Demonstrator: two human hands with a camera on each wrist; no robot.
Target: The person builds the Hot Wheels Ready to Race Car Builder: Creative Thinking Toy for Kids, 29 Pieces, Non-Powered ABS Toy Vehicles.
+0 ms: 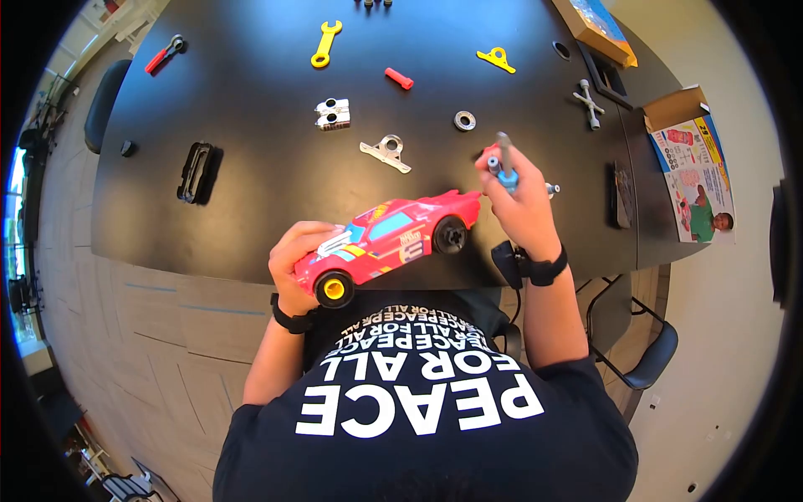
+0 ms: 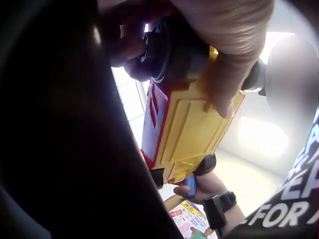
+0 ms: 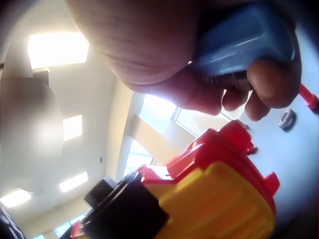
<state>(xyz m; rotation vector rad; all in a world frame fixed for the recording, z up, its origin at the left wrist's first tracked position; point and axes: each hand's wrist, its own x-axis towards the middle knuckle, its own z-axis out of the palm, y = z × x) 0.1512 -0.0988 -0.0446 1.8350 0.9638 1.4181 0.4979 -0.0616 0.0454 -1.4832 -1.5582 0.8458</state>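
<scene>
Car (image 1: 393, 237): red body, multicolour decals, yellow underside (image 2: 194, 132). Shirt (image 1: 418, 418): black, white lettering. Wrench (image 1: 326, 44): yellow.

Blue tool (image 1: 507, 178) part hidden by R hand (image 1: 525, 199); dark pcs (image 1: 373, 3) cut off, top edge, head view

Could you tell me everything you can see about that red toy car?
The glossy red toy car, seemingly plastic, has blue windows, colourful stickers and a yellow underside. Its visible front wheel is black with a yellow centre; the rear one is all black. It is held up at a slant near the table edge, the left hand gripping its nose. The right hand is near its tail.
</scene>
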